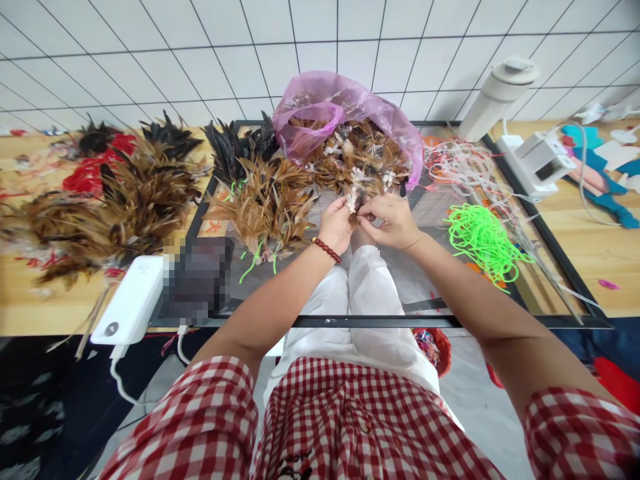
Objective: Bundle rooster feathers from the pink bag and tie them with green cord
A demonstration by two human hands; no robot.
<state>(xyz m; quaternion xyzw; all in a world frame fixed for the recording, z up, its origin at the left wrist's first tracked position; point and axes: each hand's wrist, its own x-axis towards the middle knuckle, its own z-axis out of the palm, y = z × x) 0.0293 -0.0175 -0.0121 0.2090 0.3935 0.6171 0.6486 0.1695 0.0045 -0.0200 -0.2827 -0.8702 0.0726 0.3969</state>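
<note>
Both hands meet at the middle of a glass-topped table, in front of a pink plastic bag spilling brown feathers. My left hand wears a beaded bracelet and pinches a small feather tuft, whitish at one end and dark at the other. The fingertips of my right hand are pinched together at the lower part of that same tuft. Whether they also grip a thread is too small to tell. Left of my hands lies a bundle of brown feathers with bright green cords at its base.
Green cords and tangled pale strings lie on the right, near a white bottle and a power strip. On the left are feather bundles, a power bank and a blurred-out phone.
</note>
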